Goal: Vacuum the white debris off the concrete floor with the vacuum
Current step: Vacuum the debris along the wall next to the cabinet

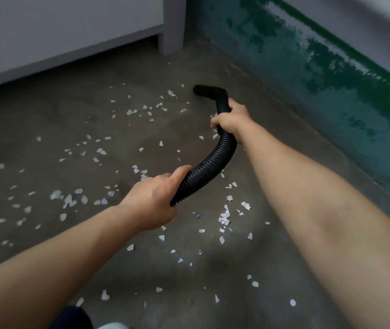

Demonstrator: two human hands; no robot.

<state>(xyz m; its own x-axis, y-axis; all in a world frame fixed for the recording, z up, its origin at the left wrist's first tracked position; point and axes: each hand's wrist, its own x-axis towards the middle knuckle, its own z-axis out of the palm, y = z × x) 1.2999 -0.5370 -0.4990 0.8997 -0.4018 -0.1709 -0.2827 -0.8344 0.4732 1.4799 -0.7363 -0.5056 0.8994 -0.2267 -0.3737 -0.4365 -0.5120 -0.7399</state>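
Between the two hands runs a black ribbed vacuum hose (215,160), curving from the L hand (152,200) up to the R hand (230,119). L hand is nearer the body, fingers wrapped round the hose's lower stretch, thumb lying along the top; the hose passes under the palm and is lost from view there. R hand is farther out, arm extended, fingers curled tight round the hose just behind its smooth bent end. Beyond the R hand that end turns left into the nozzle (203,89), mouth low at the concrete floor (141,269); can't tell if it touches. White debris (224,216), small torn flakes w/ a few blue specks, lies scattered over the floor: thickest patch sits below the hose between both forearms, more spreads left of the L hand, & a looser scatter lies left of the nozzle. Strip of floor right of the R hand, along the wall, shows almost none. Past the L hand, upper left, stands a white cabinet (70,32) w/ a square leg (171,32) on the floor. Right of the R hand runs a wall base (307,67) painted patchy green. Near the body, under the L forearm, a dark garment (70,317) shows at the bottom edge.
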